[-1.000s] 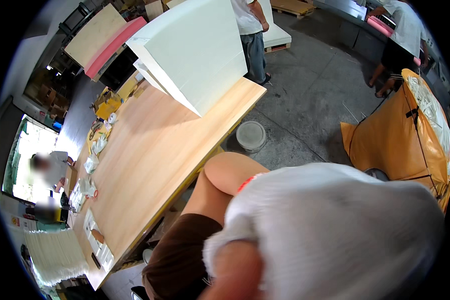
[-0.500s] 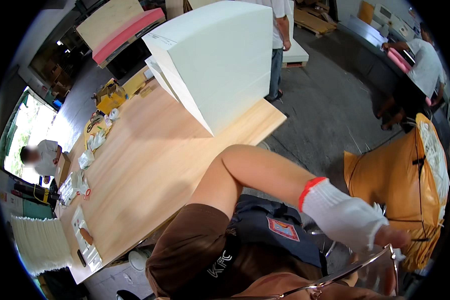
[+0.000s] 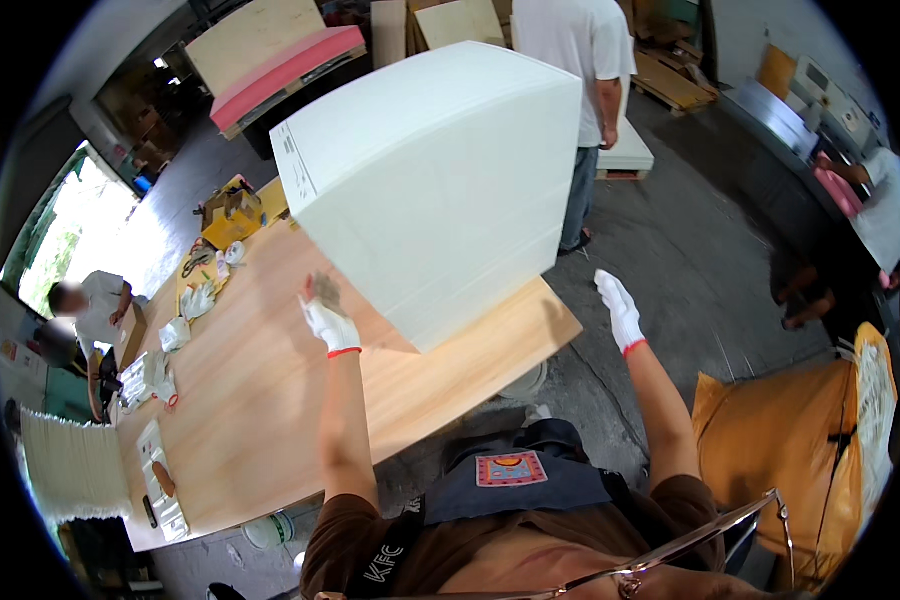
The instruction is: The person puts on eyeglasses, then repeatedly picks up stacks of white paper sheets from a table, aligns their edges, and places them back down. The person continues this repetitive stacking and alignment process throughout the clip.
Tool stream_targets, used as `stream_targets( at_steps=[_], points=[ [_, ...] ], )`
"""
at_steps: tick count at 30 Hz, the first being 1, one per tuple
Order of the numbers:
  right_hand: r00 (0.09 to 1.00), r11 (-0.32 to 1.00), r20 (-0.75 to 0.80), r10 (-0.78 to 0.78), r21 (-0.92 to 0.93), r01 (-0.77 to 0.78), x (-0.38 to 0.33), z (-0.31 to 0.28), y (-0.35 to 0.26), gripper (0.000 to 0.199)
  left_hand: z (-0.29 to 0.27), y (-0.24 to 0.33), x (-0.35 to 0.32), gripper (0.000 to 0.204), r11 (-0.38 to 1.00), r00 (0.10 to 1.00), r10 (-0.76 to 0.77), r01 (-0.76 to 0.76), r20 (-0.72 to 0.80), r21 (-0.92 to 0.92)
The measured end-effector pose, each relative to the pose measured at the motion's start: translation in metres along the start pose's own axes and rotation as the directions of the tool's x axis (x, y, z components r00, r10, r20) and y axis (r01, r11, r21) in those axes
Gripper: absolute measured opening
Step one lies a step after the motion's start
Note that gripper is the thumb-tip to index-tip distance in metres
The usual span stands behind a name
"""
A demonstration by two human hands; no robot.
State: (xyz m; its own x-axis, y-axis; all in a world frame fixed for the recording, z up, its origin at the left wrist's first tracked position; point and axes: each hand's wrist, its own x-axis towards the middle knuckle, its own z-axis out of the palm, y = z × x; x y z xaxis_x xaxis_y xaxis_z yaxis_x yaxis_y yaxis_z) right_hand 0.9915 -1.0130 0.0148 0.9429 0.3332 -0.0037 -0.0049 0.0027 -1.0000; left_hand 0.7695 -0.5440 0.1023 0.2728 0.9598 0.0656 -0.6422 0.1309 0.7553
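A large white block [image 3: 450, 210], perhaps foam, stands upright on the light wooden table [image 3: 260, 400]. Printed marks run along its upper left edge. My left hand [image 3: 330, 318] wears a white glove with a red cuff, its bare fingers spread beside the block's lower left edge; whether it touches cannot be told. To the right of the block, my right hand [image 3: 620, 312], in a full white glove with a red cuff, is held out past the table's corner with straight fingers. Nothing is in either hand.
Behind the block stands a person in a white shirt [image 3: 575, 70]. An orange wrapped bale [image 3: 780, 450] is close on my right. Bags, a yellow box [image 3: 232, 218] and a stack of white sheets [image 3: 70, 465] line the table's far left side. Other people work left and right.
My left arm, earlier bent across my body to the right, now reaches forward to the block's left. My right arm has stretched forward too. The block appears lower and nearer in view.
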Motion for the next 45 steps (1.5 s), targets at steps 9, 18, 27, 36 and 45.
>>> stream_targets(
  at_steps=[9,18,27,36,45],
  points=[
    [0.918,0.863,-0.106,0.383,0.394,-0.315,0.158,0.116,0.059,0.072,-0.087,-0.143,0.052,0.054,0.789,0.828,-0.518,0.559,-0.214,0.254],
    [0.879,0.827,-0.188,0.438,0.468,-0.312,0.158,0.125,0.086,0.062,-0.138,-0.091,0.026,0.052,0.741,0.823,-0.515,0.568,-0.239,0.359],
    [0.852,0.863,-0.334,0.403,0.450,-0.231,0.156,0.080,0.144,0.062,-0.129,-0.130,0.039,0.050,0.694,0.802,-0.576,0.582,-0.158,0.423],
    [0.888,0.910,-0.340,0.311,0.376,-0.175,0.080,0.108,0.094,0.064,-0.140,-0.094,0.046,0.048,0.691,0.838,-0.527,0.518,-0.139,0.504],
    [0.823,0.916,-0.434,0.367,0.322,-0.239,-0.003,0.101,0.094,0.065,-0.163,-0.051,0.022,0.046,0.676,0.871,-0.465,0.464,-0.157,0.573]
  ],
)
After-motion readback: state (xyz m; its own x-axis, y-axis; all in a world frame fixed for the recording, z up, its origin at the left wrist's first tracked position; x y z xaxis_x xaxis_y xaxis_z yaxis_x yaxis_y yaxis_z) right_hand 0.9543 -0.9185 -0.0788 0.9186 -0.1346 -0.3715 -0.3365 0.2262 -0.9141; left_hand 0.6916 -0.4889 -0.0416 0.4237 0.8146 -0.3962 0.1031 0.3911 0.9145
